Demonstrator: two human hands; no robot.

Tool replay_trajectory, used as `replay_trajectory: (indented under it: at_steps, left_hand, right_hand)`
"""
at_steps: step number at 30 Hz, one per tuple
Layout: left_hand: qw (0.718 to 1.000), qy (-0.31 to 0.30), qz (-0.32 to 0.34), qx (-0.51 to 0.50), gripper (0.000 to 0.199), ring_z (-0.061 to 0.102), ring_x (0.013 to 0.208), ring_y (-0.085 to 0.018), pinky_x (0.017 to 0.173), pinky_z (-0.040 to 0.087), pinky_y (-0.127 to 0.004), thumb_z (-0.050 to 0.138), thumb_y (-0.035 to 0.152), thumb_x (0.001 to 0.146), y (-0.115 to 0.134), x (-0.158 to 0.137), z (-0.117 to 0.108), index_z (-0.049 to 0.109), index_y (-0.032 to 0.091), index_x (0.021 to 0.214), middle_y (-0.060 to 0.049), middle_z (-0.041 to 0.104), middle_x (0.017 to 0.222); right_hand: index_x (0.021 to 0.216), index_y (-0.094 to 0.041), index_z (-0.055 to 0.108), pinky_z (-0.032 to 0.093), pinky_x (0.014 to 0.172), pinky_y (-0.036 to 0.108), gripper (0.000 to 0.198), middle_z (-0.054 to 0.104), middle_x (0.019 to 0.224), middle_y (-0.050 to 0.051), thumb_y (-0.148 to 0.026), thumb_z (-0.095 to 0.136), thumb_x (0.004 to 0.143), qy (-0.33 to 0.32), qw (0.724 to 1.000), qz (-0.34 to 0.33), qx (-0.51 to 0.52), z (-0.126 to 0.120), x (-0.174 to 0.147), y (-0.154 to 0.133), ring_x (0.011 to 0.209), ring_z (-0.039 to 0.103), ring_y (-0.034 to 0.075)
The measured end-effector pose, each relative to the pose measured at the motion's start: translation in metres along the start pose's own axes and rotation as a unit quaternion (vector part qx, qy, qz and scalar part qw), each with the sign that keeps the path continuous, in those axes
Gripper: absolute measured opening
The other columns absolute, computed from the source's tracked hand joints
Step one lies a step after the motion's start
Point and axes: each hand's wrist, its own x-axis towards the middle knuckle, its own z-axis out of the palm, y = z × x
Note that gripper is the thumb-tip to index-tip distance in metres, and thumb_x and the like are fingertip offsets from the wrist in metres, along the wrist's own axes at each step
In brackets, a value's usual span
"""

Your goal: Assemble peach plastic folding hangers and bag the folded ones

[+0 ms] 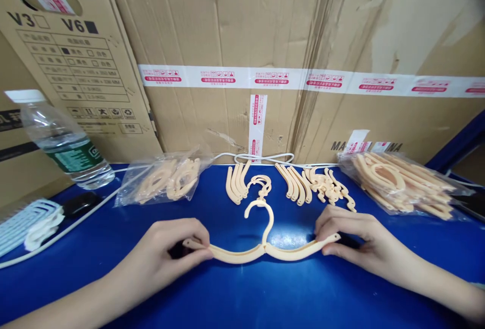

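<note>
A cream plastic folding hanger is spread out in front of me, its hook upright and pointing away. My left hand pinches the end of its left arm between thumb and fingers. At the opposite end, my right hand pinches the right arm. Both arms meet at the foot of the hook in the middle. Just beyond lie loose hanger hooks, a row of curved hanger arms, another row of curved arms and a heap of small curved hanger pieces.
Clear bags of hanger parts lie left and right on the blue table. At left are a water bottle, a black object and a white cable. Cardboard boxes stand behind.
</note>
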Motion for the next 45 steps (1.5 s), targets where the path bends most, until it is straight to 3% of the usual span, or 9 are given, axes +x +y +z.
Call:
replay_trajectory:
  at_steps: [3, 7, 11, 17, 24, 35, 45]
  left_hand:
    - [0.986, -0.041, 0.132, 0.093, 0.011, 0.058, 0.072, -0.016, 0.066, 0.044, -0.024, 0.06, 0.019, 0.092, -0.002, -0.001, -0.004, 0.065, 0.021, 0.083, -0.002, 0.065, 0.079]
    - [0.962, -0.1, 0.203, 0.155, 0.011, 0.055, 0.079, -0.016, 0.069, 0.043, -0.024, 0.055, 0.012, 0.096, 0.0, 0.001, -0.008, 0.058, 0.021, 0.09, -0.001, 0.063, 0.085]
    - [0.949, -0.127, 0.207, 0.2, 0.01, 0.055, 0.076, -0.015, 0.066, 0.043, -0.023, 0.052, 0.012, 0.098, 0.0, 0.0, -0.009, 0.055, 0.02, 0.092, -0.001, 0.062, 0.085]
    - [0.949, -0.081, 0.233, 0.197, 0.009, 0.054, 0.076, -0.016, 0.067, 0.043, -0.026, 0.052, 0.011, 0.098, -0.009, 0.001, -0.005, 0.055, 0.02, 0.097, -0.002, 0.062, 0.086]
    - [0.937, -0.117, 0.235, 0.23, 0.01, 0.054, 0.074, -0.015, 0.065, 0.044, -0.025, 0.05, 0.013, 0.099, 0.007, -0.004, -0.007, 0.055, 0.02, 0.094, -0.001, 0.062, 0.085]
    - [0.951, -0.085, 0.22, 0.202, 0.009, 0.055, 0.072, -0.014, 0.063, 0.043, -0.025, 0.053, 0.012, 0.097, -0.004, 0.003, -0.005, 0.057, 0.02, 0.092, -0.001, 0.061, 0.081]
    - [0.948, -0.103, 0.221, 0.204, 0.013, 0.056, 0.069, -0.014, 0.06, 0.044, -0.023, 0.051, 0.009, 0.095, 0.013, -0.001, -0.008, 0.059, 0.019, 0.09, -0.001, 0.063, 0.079]
  right_hand:
    - [0.091, -0.022, 0.071, 0.053, 0.071, 0.03, 0.004, 0.066, 0.088, 0.005, -0.022, 0.067, 0.091, -0.019, 0.998, -0.048, -0.034, -0.003, 0.001, 0.0, 0.081, 0.064, 0.017]
    - [0.093, -0.021, 0.068, 0.051, 0.073, 0.029, 0.003, 0.067, 0.085, 0.003, -0.019, 0.066, 0.093, -0.053, 0.996, -0.067, -0.041, -0.007, 0.0, -0.001, 0.082, 0.061, 0.015]
    - [0.095, -0.02, 0.066, 0.051, 0.073, 0.027, 0.005, 0.067, 0.088, 0.003, -0.017, 0.062, 0.095, -0.064, 0.996, -0.051, -0.036, -0.007, -0.001, -0.003, 0.083, 0.061, 0.015]
    - [0.096, -0.021, 0.067, 0.052, 0.074, 0.028, 0.01, 0.067, 0.092, 0.004, -0.019, 0.057, 0.097, -0.053, 0.997, -0.014, -0.056, -0.007, -0.001, 0.0, 0.084, 0.063, 0.016]
    - [0.098, -0.021, 0.067, 0.052, 0.074, 0.027, 0.013, 0.066, 0.091, 0.004, -0.013, 0.057, 0.096, -0.068, 0.996, -0.033, -0.048, -0.011, -0.001, -0.004, 0.085, 0.062, 0.015]
    - [0.097, -0.021, 0.067, 0.051, 0.075, 0.028, 0.012, 0.066, 0.092, 0.004, -0.015, 0.056, 0.096, -0.025, 0.996, -0.032, -0.074, -0.007, 0.0, 0.002, 0.086, 0.063, 0.016]
    - [0.097, -0.022, 0.067, 0.052, 0.074, 0.028, 0.014, 0.066, 0.092, 0.004, -0.015, 0.055, 0.097, -0.041, 0.997, -0.027, -0.058, -0.008, -0.003, -0.003, 0.084, 0.063, 0.016]
